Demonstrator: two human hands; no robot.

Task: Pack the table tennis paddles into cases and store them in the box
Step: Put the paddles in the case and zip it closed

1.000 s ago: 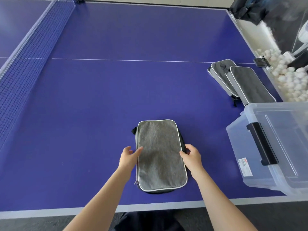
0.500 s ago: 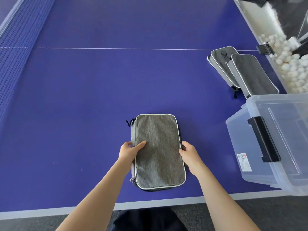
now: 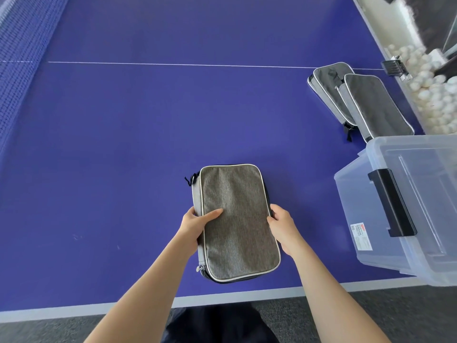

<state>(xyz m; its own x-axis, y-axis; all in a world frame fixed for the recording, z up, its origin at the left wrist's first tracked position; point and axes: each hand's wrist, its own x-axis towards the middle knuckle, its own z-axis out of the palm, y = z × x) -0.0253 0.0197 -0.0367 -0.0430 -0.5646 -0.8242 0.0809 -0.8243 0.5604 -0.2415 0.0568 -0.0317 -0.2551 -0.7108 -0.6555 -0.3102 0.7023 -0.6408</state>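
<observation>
Fingers (image 3: 212, 214) clamp the grey case (image 3: 237, 219): left hand (image 3: 194, 225) grips its left edge, thumb on top; right hand (image 3: 282, 226) grips its right edge. Case sits lower centre on blue table (image 3: 148, 120); lifted or resting, can't tell. Clear lidded box (image 3: 420, 194) at right; two more cases (image 3: 371, 105) upper right, white balls (image 3: 430, 90) beyond.

You have a bright, even light here. The blue table (image 3: 123, 120) shows only a pale sheen near its middle, and the grey case (image 3: 237, 219) throws a thin, soft shadow along its near edge. The top right corner is smeared by blur, and the white balls (image 3: 432, 95) there are almost washed out. The wide lens bends the edges — the net (image 3: 22, 70) leans at the left.
</observation>
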